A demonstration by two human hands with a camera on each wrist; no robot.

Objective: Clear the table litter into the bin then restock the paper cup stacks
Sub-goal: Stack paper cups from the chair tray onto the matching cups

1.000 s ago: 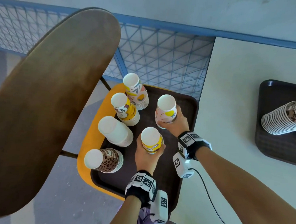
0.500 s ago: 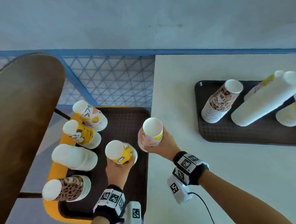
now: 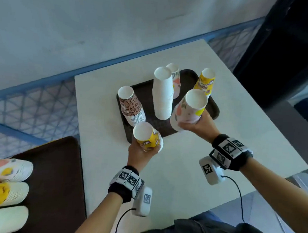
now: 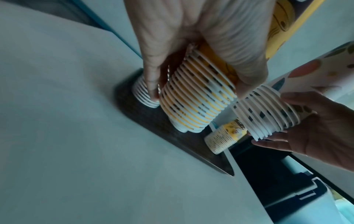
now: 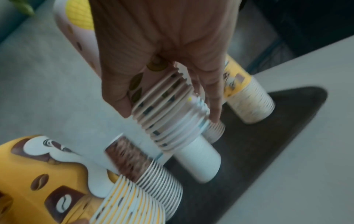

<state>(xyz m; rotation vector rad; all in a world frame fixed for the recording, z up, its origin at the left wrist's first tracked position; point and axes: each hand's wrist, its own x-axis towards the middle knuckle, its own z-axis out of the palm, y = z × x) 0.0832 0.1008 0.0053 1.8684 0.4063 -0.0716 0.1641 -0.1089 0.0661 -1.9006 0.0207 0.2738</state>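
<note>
While each hand carries an upside-down stack of paper cups above the white tabletop, the matter that decides the next move is which standing stack on the dark tray lies under which carried one. The left hand has its fingers and thumb wrapped round the yellow coffee-print stack, held upright with its long axis roughly vertical, rims down, over the near left corner of the tray. Its likely match, the yellow stack on the tray, stands at the far right corner, well apart from that grip and across the other stacks. The right hand grips the pale floral stack, tilted a little to the left, above the near right part of the tray; the floral stack on the tray stands at the far side, just behind the tall plain white stack. The leopard-print stack stands at the left edge, just beyond the left hand. So, by my reading, the right hand is the nearer to both matching stacks, and the left must cross the tray or wait. The right wrist view shows the floral rims hanging clear above the white stack, not yet seated on anything. A second tray on the near left holds more stacks; no litter or bin shows
</note>
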